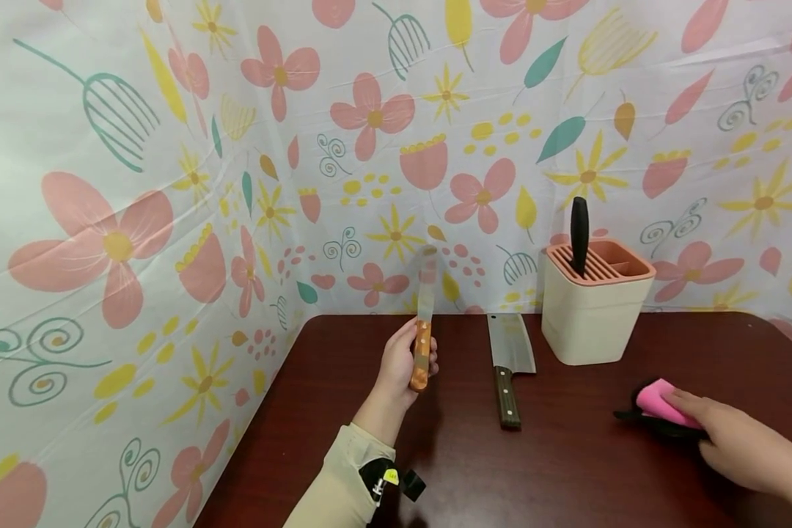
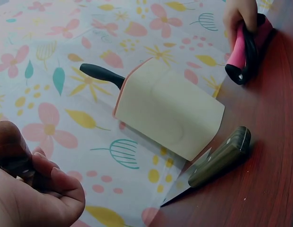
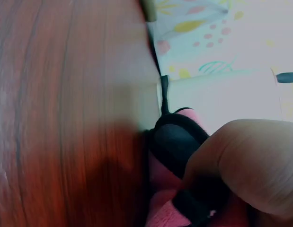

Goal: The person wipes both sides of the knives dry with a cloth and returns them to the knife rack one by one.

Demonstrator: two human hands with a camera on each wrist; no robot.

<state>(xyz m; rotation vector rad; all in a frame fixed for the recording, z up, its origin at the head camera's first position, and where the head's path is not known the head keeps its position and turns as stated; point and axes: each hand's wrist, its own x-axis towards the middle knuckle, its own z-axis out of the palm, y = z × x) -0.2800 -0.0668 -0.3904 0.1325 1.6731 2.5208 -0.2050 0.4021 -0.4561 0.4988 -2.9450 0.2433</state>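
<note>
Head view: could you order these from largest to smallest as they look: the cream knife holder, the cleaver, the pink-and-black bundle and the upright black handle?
1. Cream knife holder, clearly largest.
2. Cleaver and pink-and-black bundle: too close to rank, as the right hand partly covers the bundle.
3. Black handle, smallest.

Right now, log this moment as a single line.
left grip: holds orange-handled knife | right grip: holds pink-and-black item | cleaver: flat on table | cream holder: black handle in slots

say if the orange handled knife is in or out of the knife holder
Out. The left hand grips the knife by its handle, apart from the knife holder.
</note>
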